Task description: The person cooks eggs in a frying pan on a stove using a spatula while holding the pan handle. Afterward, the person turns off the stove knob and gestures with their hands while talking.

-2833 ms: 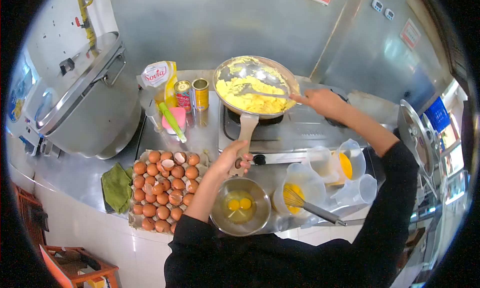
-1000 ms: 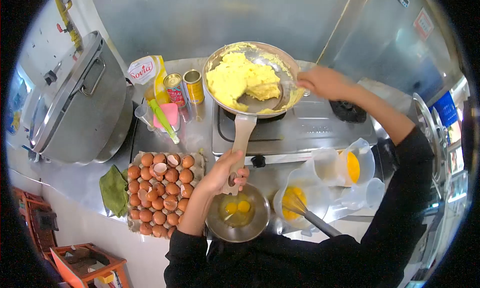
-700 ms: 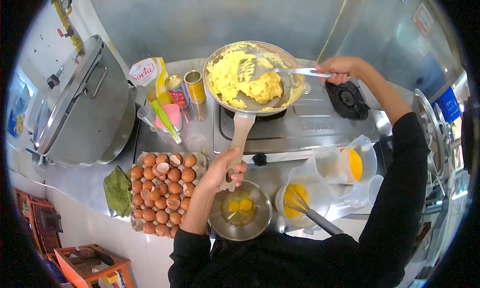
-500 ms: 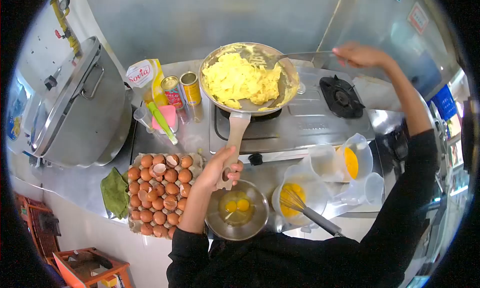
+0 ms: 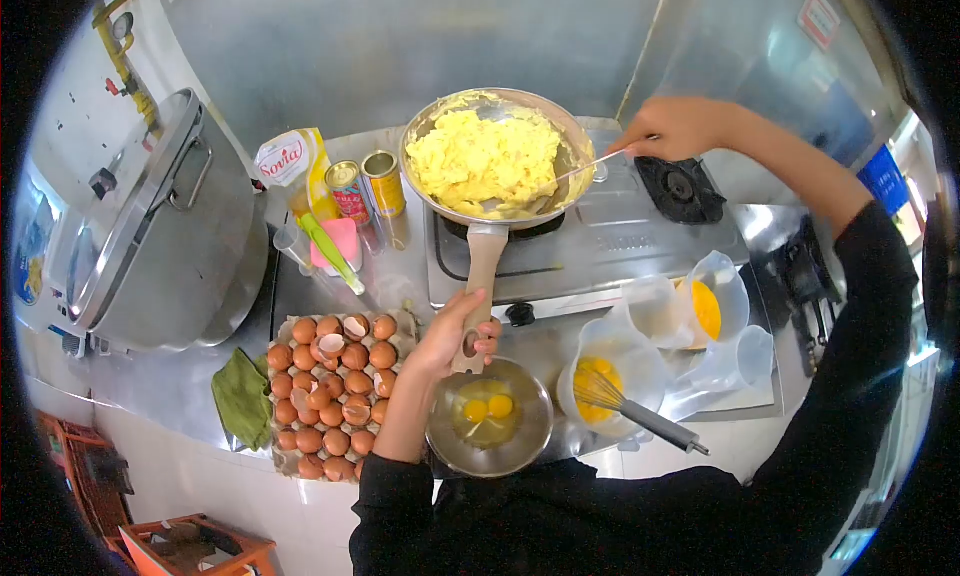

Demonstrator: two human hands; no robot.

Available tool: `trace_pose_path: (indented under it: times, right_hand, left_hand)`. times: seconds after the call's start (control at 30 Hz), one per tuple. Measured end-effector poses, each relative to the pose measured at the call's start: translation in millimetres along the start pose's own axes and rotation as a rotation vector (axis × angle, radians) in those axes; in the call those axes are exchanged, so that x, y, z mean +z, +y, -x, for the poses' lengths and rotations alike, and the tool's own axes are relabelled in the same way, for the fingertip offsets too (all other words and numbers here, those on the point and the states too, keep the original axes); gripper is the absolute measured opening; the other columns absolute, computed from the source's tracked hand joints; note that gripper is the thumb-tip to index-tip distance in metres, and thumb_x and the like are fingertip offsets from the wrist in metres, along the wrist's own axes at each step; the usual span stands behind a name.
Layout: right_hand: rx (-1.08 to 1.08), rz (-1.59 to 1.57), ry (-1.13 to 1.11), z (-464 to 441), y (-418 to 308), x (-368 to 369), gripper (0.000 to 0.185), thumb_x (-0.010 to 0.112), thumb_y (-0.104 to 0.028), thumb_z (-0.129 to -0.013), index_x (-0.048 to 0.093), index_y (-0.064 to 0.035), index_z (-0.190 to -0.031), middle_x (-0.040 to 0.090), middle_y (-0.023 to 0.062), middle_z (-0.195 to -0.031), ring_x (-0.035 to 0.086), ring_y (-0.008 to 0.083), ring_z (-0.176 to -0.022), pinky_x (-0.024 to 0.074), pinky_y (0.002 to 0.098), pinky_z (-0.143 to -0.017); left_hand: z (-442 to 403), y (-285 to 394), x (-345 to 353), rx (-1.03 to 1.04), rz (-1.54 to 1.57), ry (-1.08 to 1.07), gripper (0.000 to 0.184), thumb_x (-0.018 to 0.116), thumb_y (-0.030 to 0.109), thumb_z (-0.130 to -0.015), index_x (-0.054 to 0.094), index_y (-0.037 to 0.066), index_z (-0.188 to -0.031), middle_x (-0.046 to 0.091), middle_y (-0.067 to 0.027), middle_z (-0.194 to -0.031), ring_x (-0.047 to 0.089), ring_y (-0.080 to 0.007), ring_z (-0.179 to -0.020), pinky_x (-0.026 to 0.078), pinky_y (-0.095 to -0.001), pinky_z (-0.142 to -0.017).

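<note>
My left hand point(image 5: 455, 338) is wrapped round the beige handle of a frying pan point(image 5: 486, 261) on the stove. A thick, lumpy yellow mixture point(image 5: 485, 164) that looks like a soft dough or paste fills most of the pan. Over the pan's right side, my right hand point(image 5: 678, 128) grips a thin-handled metal utensil point(image 5: 592, 164). Its far end is sunk in the mixture, so its shape is hidden. Below my left hand sits a metal bowl point(image 5: 537, 431) with egg yolks and whites. To its right, a whisk point(image 5: 650, 421) leans in a translucent jug point(image 5: 640, 361) holding yolks.
An egg tray point(image 5: 283, 466) with eggs and broken shells lies left, beside a green cloth point(image 5: 243, 401). A large metal pot point(image 5: 180, 246) stands far left. Two cans point(image 5: 383, 186), a pouch point(image 5: 290, 161) and a lime-green-handled tool point(image 5: 328, 251) sit by the pan. Another burner point(image 5: 680, 188) is right.
My right hand has come lower and closer to the pan, bringing the utensil's end from the pan's upper right edge into the mixture's right side. My left hand keeps its hold on the handle.
</note>
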State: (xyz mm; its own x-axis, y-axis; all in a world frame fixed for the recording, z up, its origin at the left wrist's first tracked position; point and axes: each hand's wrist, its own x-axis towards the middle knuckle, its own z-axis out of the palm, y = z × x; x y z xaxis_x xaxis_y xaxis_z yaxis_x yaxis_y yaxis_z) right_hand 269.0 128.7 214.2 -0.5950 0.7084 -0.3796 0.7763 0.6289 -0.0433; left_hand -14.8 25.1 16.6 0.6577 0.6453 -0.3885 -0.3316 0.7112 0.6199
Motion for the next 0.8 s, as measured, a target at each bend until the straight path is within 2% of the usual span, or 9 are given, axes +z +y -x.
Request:
trace_pose_path:
  times: [0.07, 0.17, 0.27, 0.37, 0.43, 0.57, 0.6, 0.7, 0.8]
  right_hand:
    - [-0.056, -0.155, 0.037, -19.9, 3.4, 19.1, 0.028, 0.045, -0.019, -0.082, 0.054, -0.0065, -0.105, 0.058, 0.0166, -0.083, 0.053, 0.0294, -0.072, 0.0415, 0.0356, -0.065]
    - [-0.105, -0.253, 0.29, -57.8, 7.2, 59.4, 0.027, 0.043, -0.018, -0.083, 0.053, -0.0004, -0.101, 0.056, 0.0197, -0.083, 0.053, 0.0297, -0.077, 0.041, 0.0366, -0.067]
    - [0.047, -0.214, 0.284, -74.9, -21.1, 57.1, 0.026, 0.043, -0.016, -0.082, 0.053, 0.0026, -0.096, 0.057, 0.0205, -0.079, 0.054, 0.0294, -0.077, 0.0411, 0.0375, -0.068]
    - [0.109, -0.022, 0.439, -104.8, -18.2, 70.3, 0.024, 0.043, -0.016, -0.081, 0.053, 0.0039, -0.091, 0.056, 0.0207, -0.073, 0.056, 0.03, -0.068, 0.0432, 0.039, -0.06]
    - [0.103, 0.065, 0.339, -113.4, 6.5, 59.5, 0.024, 0.042, -0.016, -0.079, 0.054, 0.0029, -0.087, 0.056, 0.0195, -0.068, 0.056, 0.0271, -0.059, 0.0419, 0.0375, -0.05]
    - [0.325, -0.254, -0.011, -98.9, 55.1, 37.1, 0.023, 0.042, -0.019, -0.077, 0.057, -0.0032, -0.084, 0.049, 0.0077, -0.054, 0.046, 0.0124, -0.042, 0.0328, 0.0279, -0.035]
    - [0.44, -0.324, -0.044, -75.5, 41.2, 24.5, 0.023, 0.042, -0.02, -0.076, 0.058, -0.0054, -0.085, 0.046, 0.0033, -0.051, 0.041, 0.0088, -0.04, 0.0309, 0.0255, -0.035]
    - [0.735, -0.689, 0.026, -38.6, 27.2, 15.5, 0.025, 0.043, -0.022, -0.076, 0.058, -0.0054, -0.09, 0.041, -0.001, -0.05, 0.037, 0.0091, -0.04, 0.0314, 0.0235, -0.036]
    - [0.457, -0.609, 0.222, -3.7, -11.6, 2.5, 0.028, 0.045, -0.021, -0.077, 0.057, -0.0066, -0.097, 0.04, -0.0015, -0.051, 0.038, 0.0104, -0.043, 0.0346, 0.0227, -0.039]
  left_hand:
    - [1.7, 1.3, 1.4, -0.017, -0.021, 0.003, 0.018, 0.041, 0.032, -0.084, 0.03, 0.02, -0.09, 0.036, 0.0019, -0.058, 0.037, -0.0077, -0.044, 0.04, -0.0253, -0.043]
    - [1.1, 3.5, 0.1, -0.059, -0.034, -0.002, 0.019, 0.041, 0.032, -0.084, 0.029, 0.02, -0.092, 0.036, 0.002, -0.059, 0.037, -0.0074, -0.045, 0.04, -0.0251, -0.044]
    - [1.3, 3.1, 2.3, -0.046, -0.044, -0.013, 0.019, 0.041, 0.032, -0.084, 0.029, 0.02, -0.094, 0.036, 0.002, -0.06, 0.037, -0.0072, -0.045, 0.04, -0.0248, -0.044]
    - [0.8, -0.9, 4.9, -0.028, -0.024, 0.041, 0.019, 0.041, 0.032, -0.084, 0.03, 0.02, -0.095, 0.035, 0.0018, -0.06, 0.036, -0.0071, -0.045, 0.039, -0.0244, -0.044]
    - [-0.3, -4.0, 4.0, 0.021, -0.025, 0.011, 0.018, 0.041, 0.032, -0.084, 0.03, 0.02, -0.093, 0.036, 0.0018, -0.06, 0.036, -0.0072, -0.045, 0.039, -0.0244, -0.043]
    - [-2.7, -9.7, -0.5, 0.07, 0.032, -0.01, 0.018, 0.041, 0.033, -0.084, 0.03, 0.02, -0.089, 0.036, 0.0021, -0.059, 0.036, -0.0076, -0.045, 0.038, -0.0246, -0.043]
    - [-1.8, -9.8, 0.1, 0.074, 0.029, -0.004, 0.018, 0.042, 0.033, -0.084, 0.03, 0.019, -0.088, 0.036, 0.0022, -0.059, 0.036, -0.0077, -0.045, 0.038, -0.0248, -0.043]
    - [-3.1, -9.5, 4.6, 0.074, 0.04, -0.015, 0.019, 0.042, 0.032, -0.084, 0.029, 0.019, -0.086, 0.036, 0.0024, -0.058, 0.036, -0.0079, -0.044, 0.037, -0.0251, -0.043]
    - [-3.6, -11.9, 4.5, 0.063, 0.072, -0.027, 0.02, 0.042, 0.032, -0.083, 0.029, 0.018, -0.086, 0.037, 0.0023, -0.059, 0.037, -0.008, -0.044, 0.037, -0.0255, -0.043]
